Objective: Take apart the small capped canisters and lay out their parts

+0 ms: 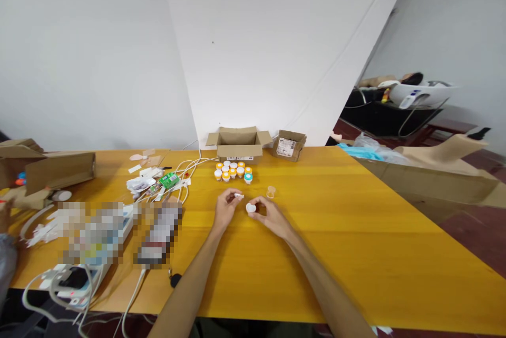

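The left hand [226, 207] holds a tiny white plastic piece [238, 196] between thumb and forefinger, its grip narrowed to a tight pinch, and the piece pokes out to the right toward the other hand. The right hand [272, 215] has its grip curled round a small round white cap [250, 208], fingertips closed on its rim, low over the yellow wooden desk [356, 232]. The two held things are near each other but apart: the piece lies up and to the left of the cap, with a narrow gap between them. The piece's long axis seems to run roughly left to right, though it is too small to be sure.

A small clear plastic cup [271, 192] stands on the desk just beyond the right hand, nearer to it than to the left. Farther back, a cluster of little jars with orange lids and one teal lid [233, 170] sits in front of an open brown cardboard box [239, 144].

The exact shape of the piece cannot be made out, nor which face of the cap is turned up or whether it touches the desk. The right palm hides the cap's near side, and the things at the left of the desk are blurred out
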Motion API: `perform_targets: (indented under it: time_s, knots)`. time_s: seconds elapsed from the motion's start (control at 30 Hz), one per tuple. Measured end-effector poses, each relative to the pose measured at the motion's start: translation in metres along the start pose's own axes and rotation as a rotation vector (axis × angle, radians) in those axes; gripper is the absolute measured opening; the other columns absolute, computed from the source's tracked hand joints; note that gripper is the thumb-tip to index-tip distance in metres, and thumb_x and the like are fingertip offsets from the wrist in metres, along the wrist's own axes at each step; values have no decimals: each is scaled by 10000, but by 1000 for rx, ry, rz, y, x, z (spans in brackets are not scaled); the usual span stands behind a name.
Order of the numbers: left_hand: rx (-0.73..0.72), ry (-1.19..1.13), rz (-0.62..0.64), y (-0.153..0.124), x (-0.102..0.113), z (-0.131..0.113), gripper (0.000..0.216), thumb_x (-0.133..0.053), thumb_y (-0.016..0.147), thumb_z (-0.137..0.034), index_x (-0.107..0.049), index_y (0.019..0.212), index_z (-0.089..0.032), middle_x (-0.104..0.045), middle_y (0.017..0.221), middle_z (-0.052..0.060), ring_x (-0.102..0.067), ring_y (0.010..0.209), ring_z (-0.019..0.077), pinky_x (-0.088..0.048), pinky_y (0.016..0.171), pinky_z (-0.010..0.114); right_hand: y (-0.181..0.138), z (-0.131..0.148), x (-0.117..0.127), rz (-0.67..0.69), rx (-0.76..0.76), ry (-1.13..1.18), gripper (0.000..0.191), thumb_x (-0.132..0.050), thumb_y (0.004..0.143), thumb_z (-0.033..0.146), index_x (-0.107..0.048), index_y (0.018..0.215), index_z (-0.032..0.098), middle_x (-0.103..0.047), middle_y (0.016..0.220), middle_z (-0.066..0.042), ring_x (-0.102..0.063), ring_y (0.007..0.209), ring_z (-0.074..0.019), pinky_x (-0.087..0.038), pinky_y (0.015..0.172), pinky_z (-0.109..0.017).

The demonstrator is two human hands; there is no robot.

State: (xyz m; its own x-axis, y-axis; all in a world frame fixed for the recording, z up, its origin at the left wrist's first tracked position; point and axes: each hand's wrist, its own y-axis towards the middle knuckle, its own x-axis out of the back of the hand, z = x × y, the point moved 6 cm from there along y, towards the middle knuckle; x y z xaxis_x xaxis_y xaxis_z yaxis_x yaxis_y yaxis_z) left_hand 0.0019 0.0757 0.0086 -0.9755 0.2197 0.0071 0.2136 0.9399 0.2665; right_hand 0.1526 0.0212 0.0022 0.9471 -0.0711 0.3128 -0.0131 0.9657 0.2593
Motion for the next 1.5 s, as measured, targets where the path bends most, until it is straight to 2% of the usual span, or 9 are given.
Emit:
perform_targets:
  time_s: [0.1,0.2,0.37,0.47,0.67,0.97,1.1,1.27,1.5]
  knots:
    - [14,-13,34,-1,-3,-1,149,-726,711,-304,-721,812,-195,-738,864,49,-678,833,193,-529,811,325,-1,4,1,-7,11,3,209,-709,682,330,-632,852,236,-709,911,-12,-640,870,-209,-488,853,-368]
    - [7,-17,100,-3,-9,-4,161,-726,725,-339,-739,805,-200,-747,928,67,-682,897,215,-533,842,344,0,7,4,-89,15,32,205,-654,754,393,-637,896,246,-714,935,-20,-649,898,-209,-499,838,-352]
    - [53,-56,159,-6,-18,-4,244,-747,723,-387,-733,879,-201,-754,962,73,-684,913,224,-538,849,355,1,4,2,-125,-8,122,288,-583,815,513,-643,826,231,-712,825,-25,-646,760,-197,-520,723,-322]
    - [59,-108,163,-7,-19,-4,307,-777,695,-396,-713,920,-197,-746,1004,79,-680,938,220,-530,873,356,3,1,2,-143,-16,188,369,-608,781,587,-645,801,221,-701,778,-21,-634,723,-192,-519,687,-313]
    - [34,-155,209,-7,-22,-6,327,-816,636,-428,-705,827,-187,-718,1013,77,-672,903,206,-538,856,349,3,-3,2,-144,-45,285,455,-649,715,670,-645,797,222,-709,798,-38,-658,770,-219,-539,718,-340]
    - [20,-113,207,-9,-22,-9,301,-801,663,-403,-720,858,-190,-734,952,75,-678,870,207,-548,830,345,3,-3,-4,-90,6,208,459,-551,801,657,-669,799,213,-692,759,-13,-625,725,-191,-512,693,-307]
    - [57,-104,221,-10,-23,-9,312,-791,679,-384,-728,914,-188,-751,931,74,-691,854,212,-556,811,343,2,1,-2,-110,25,167,427,-531,830,625,-636,754,218,-643,702,4,-590,689,-177,-485,657,-281]
    - [62,-95,218,-10,-24,-7,298,-786,675,-399,-740,875,-184,-755,894,67,-693,806,210,-558,786,342,-1,5,-3,-134,31,71,420,-466,876,602,-588,720,231,-600,652,13,-552,637,-174,-457,617,-275]
    - [58,-118,211,-11,-26,-8,284,-803,655,-383,-762,856,-187,-764,905,75,-701,798,219,-567,778,348,-2,3,-5,-172,49,-1,475,-352,915,618,-564,707,248,-619,687,-21,-568,662,-205,-469,652,-306]
